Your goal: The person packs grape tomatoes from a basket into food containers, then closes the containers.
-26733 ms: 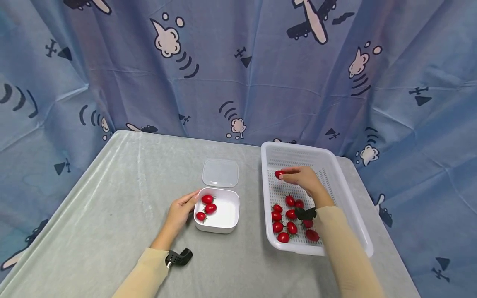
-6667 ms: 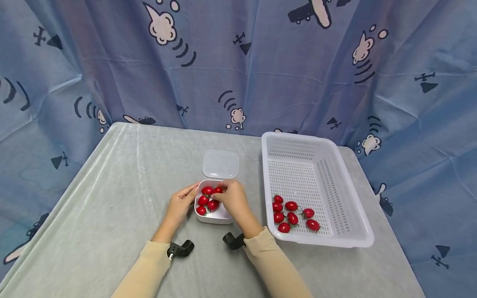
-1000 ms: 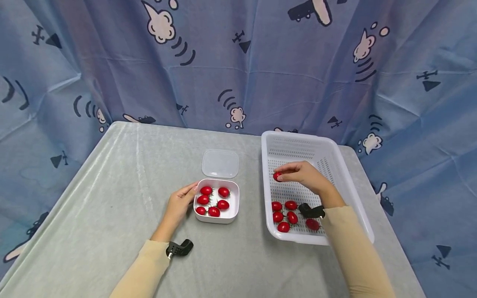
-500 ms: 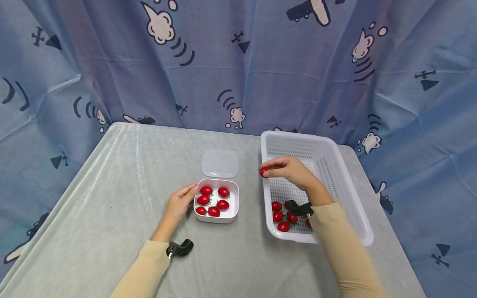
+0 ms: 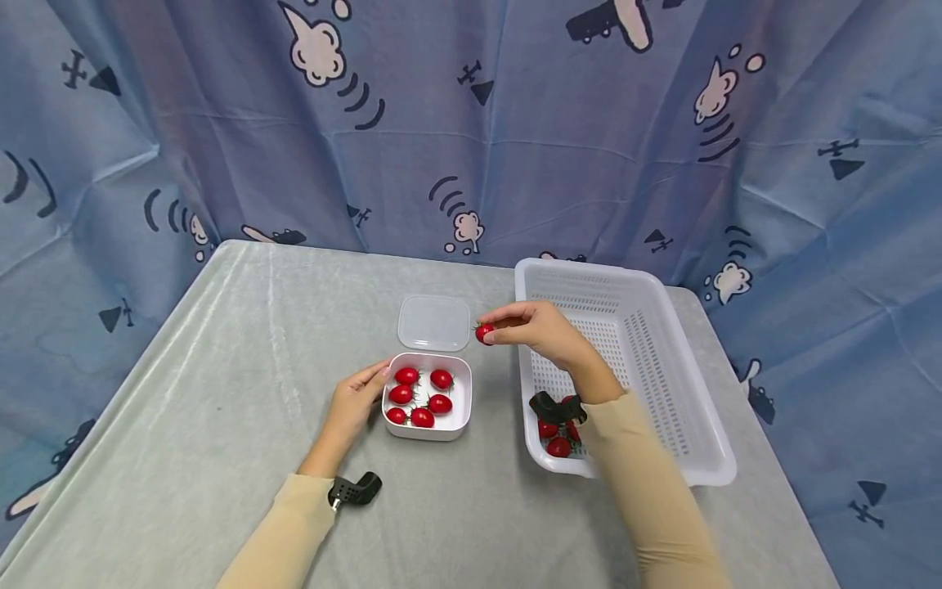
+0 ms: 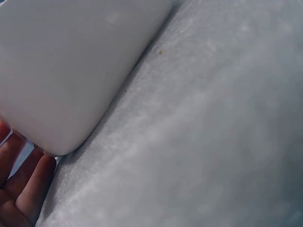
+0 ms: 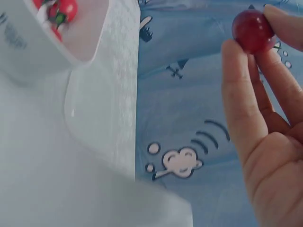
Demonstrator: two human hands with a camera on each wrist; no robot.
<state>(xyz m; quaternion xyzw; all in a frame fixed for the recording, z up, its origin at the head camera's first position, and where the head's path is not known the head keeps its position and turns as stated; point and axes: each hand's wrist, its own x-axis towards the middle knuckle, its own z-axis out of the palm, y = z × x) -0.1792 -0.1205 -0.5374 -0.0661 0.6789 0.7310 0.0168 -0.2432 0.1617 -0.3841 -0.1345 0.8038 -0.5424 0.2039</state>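
Note:
My right hand pinches a cherry tomato between thumb and fingertips, above the table between basket and box. The right wrist view shows the same red cherry tomato at the fingertips. At its back left corner, my left hand holds a small white food container. Several cherry tomatoes lie inside, with room at its middle and right side. In the left wrist view, fingers touch the container's outer wall.
A white slotted basket stands at the right, with more cherry tomatoes at its near left, partly hidden by the right wrist camera. A clear lid lies behind the container. A patterned blue curtain hangs behind the grey-covered table.
My right hand has carried the cherry tomato leftward out of the basket, over its rim. My left hand stays at the container. Over the longer span, more tomatoes have come into the container.

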